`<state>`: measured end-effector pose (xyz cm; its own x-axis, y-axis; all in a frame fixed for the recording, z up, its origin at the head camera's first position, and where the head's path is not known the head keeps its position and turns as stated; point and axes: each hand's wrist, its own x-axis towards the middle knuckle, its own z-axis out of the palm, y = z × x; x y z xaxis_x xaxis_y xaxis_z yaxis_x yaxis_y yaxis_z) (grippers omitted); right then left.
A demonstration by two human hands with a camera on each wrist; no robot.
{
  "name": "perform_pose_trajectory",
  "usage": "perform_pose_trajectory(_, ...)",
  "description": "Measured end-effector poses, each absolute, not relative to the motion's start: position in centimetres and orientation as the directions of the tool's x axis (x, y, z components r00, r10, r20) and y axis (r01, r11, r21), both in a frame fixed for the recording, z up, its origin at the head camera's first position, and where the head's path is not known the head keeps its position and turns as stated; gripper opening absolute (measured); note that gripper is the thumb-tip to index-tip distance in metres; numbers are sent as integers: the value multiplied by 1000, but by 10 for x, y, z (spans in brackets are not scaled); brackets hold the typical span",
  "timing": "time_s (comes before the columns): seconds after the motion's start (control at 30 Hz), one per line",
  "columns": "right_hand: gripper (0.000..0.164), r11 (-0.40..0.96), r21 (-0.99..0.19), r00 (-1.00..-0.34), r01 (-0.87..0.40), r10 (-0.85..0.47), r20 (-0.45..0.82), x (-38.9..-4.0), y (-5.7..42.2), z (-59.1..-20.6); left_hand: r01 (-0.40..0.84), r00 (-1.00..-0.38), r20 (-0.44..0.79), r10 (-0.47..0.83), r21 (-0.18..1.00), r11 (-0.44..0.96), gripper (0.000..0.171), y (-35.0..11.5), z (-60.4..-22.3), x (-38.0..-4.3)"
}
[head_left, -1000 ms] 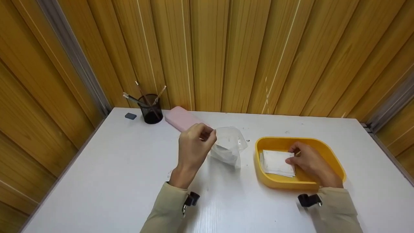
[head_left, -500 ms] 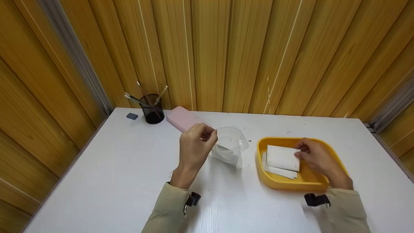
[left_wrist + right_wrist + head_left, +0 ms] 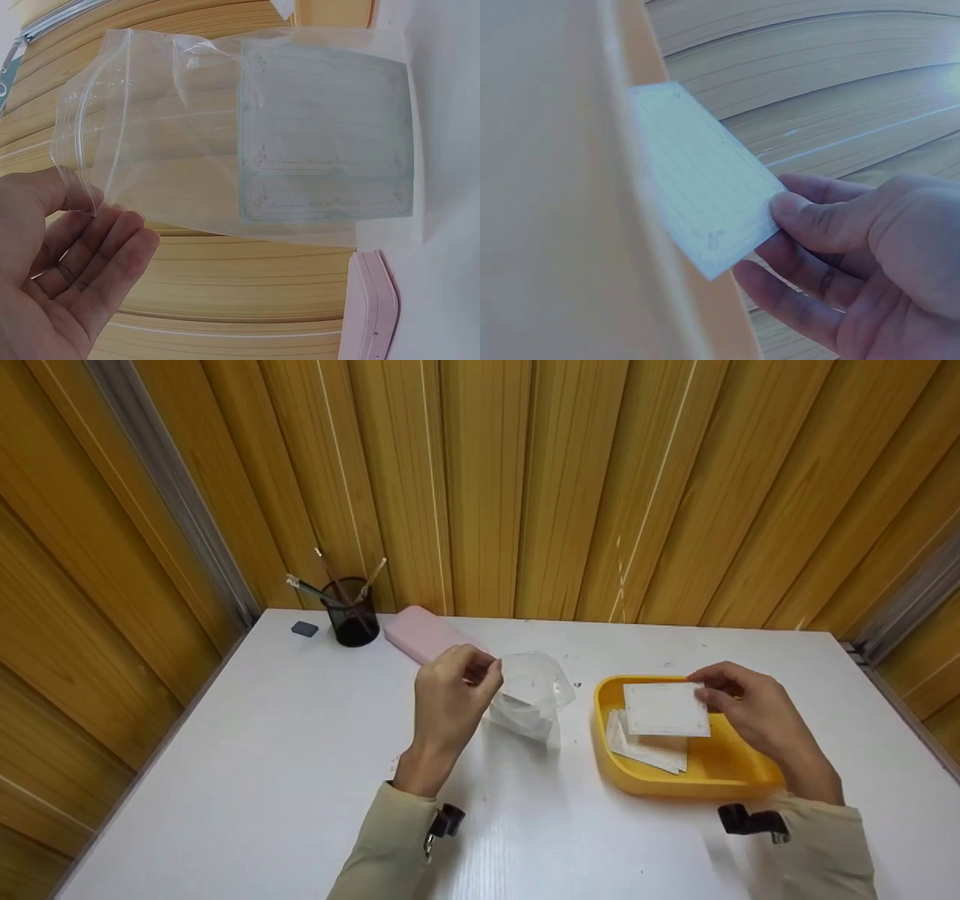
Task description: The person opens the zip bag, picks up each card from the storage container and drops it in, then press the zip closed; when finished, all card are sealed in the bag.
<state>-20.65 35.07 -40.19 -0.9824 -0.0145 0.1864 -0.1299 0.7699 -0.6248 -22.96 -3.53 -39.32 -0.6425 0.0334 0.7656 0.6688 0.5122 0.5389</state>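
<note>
The left hand (image 3: 450, 705) pinches the top edge of a clear zip bag (image 3: 161, 142), which stands on the white table with its mouth agape. Inside the bag, cards (image 3: 326, 127) with a faint decorated border show through the plastic. Between thumb and fingers, the right hand (image 3: 757, 720) holds a white card (image 3: 666, 709) by its right edge, raised over the yellow tray (image 3: 675, 789). Below it, several more white cards (image 3: 649, 754) lie in a loose pile at the tray's left side. In the right wrist view, the tray wall hides part of the held card (image 3: 705, 180).
Behind the left hand lies a pink case (image 3: 424, 634). A black mesh pencil cup (image 3: 352, 622) with several pencils and a small dark eraser (image 3: 304, 628) stand at the back left. Wood-patterned panels (image 3: 480, 495) rise behind the table (image 3: 300, 765).
The right hand has lifted the white card off the pile and moved it up and slightly right. The left hand has stayed in place on the bag.
</note>
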Motion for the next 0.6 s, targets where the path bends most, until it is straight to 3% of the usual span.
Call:
perform_pose_trajectory(0.23,26,726,-649,-922,-227,54,383,-196,341,-386,665,-651,758,21,557,498,8,-36,-393,-230)
perform_pose_trajectory(0.6,25,604,-666,-768,-438,134,627,-191,308,-362,676,-636,771,26,540,502,9,-32,-395,-232)
